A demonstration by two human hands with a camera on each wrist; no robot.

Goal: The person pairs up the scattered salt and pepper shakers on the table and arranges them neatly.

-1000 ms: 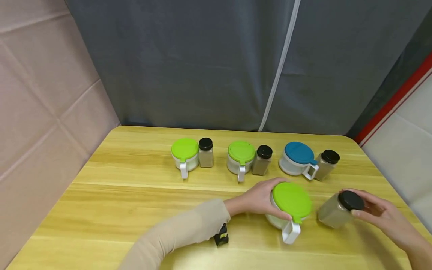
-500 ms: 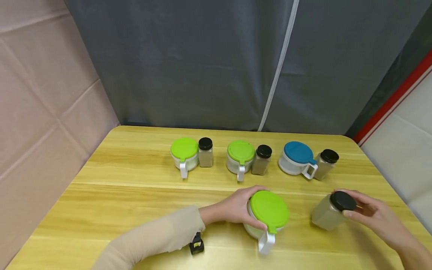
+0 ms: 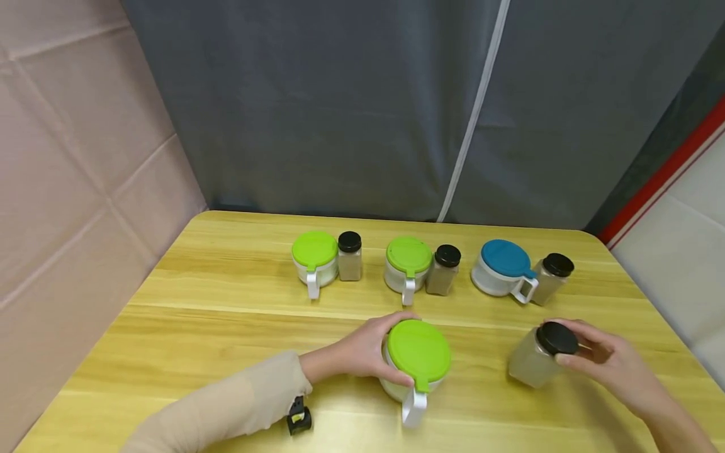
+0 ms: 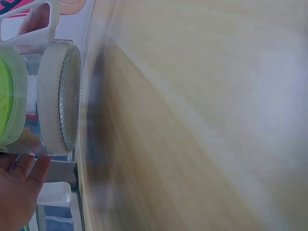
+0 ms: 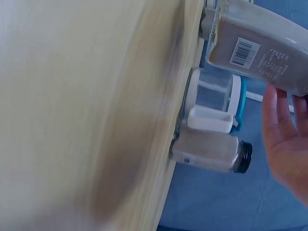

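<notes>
My left hand (image 3: 362,349) grips a clear seasoning jar with a green lid (image 3: 419,352) and a white handle, thumb and fingers round its side. In the left wrist view its base (image 4: 72,96) appears just off the table. To the right, my right hand (image 3: 612,365) holds a square spice bottle (image 3: 532,363) by its black cap. In the right wrist view this bottle (image 5: 260,45), with brownish powder and a barcode label, hangs tilted above the tabletop. The fingers (image 5: 276,115) curl at its cap end, where part of the grip is cut off by the frame edge.
Along the back of the table (image 3: 226,264) stand two green-lidded jars (image 3: 314,255) (image 3: 408,259) and a blue-lidded jar (image 3: 504,267). Each has a black-capped spice bottle (image 3: 350,257) beside its right side. A grey curtain (image 3: 340,113) hangs behind.
The left hand has carried the green-lidded jar leftward, slightly nearer me at first. The right hand has moved a little left with the spice bottle. The back row stays in place.
</notes>
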